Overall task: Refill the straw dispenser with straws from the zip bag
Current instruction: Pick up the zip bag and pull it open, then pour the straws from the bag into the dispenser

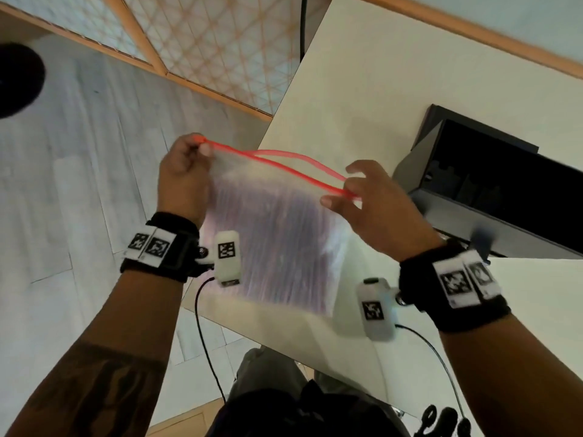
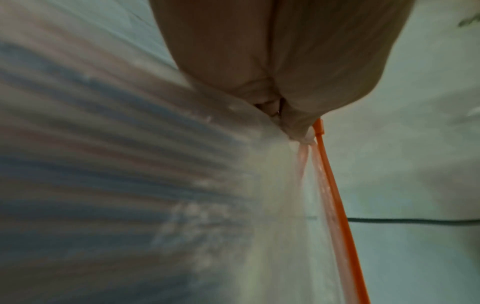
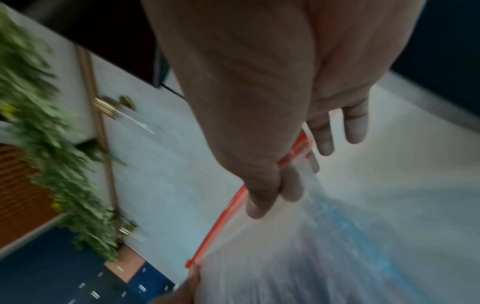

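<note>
Zip bag [image 1: 277, 234]: held in the air at frame centre of the head view, over the near-left corner of the white table [image 1: 362, 89]. Orange-red zip strip [image 1: 285, 168] runs w/ its long axis from upper left to mid right of the frame; the two lips are parted in the middle, so the mouth is partly open and faces the upper part of the frame. Bag body hangs toward the lower centre.

Straws [image 1: 271, 247]: inside the bag, seen through the clear film as pale and purplish lines. Long axis approx. perpendicular to the zip strip, from the mouth down toward the bag bottom. Blurred; count cannot be told.

Left hand [image 1: 183, 175]: pinches the left end of the zip strip betw. thumb and curled fingers, upper-left of centre. Left wrist view confirms the pinch at the strip end.

Right hand [image 1: 366, 206]: thumb and forefinger pinch the right end of the strip, right of centre; remaining fingers [image 3: 354, 125] are extended and apart.

Straw dispenser [image 1: 492, 181]: black box on the table, right side of the frame, just beside the right hand. Its dark opening faces up; contents not discernible.
</note>
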Demonstrator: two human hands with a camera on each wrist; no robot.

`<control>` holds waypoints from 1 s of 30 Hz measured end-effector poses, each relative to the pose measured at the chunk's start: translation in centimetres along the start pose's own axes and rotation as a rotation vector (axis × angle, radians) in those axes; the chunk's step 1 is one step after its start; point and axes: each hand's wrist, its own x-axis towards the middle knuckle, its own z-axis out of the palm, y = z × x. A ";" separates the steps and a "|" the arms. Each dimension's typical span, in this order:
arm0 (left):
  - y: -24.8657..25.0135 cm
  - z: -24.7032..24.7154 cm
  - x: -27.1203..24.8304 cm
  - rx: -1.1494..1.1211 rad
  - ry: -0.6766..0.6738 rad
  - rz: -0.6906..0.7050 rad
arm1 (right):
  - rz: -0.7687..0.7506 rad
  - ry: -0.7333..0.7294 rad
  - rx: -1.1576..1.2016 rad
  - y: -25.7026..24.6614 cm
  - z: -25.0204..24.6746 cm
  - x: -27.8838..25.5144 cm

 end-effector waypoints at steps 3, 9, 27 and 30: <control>2.2 -1.4 -2.8 -0.337 -0.127 0.057 | -0.047 0.107 -0.002 -1.3 -2.6 -4.0; 5.8 -2.0 -9.1 -0.900 -0.350 0.048 | -0.202 0.222 0.282 -2.5 -4.7 -10.5; 0.1 1.8 -10.4 0.607 -0.700 0.193 | -0.138 0.316 0.621 0.3 3.1 -8.0; 0.3 3.4 -8.4 0.641 -0.621 0.243 | -0.172 0.340 0.718 0.2 3.0 -7.5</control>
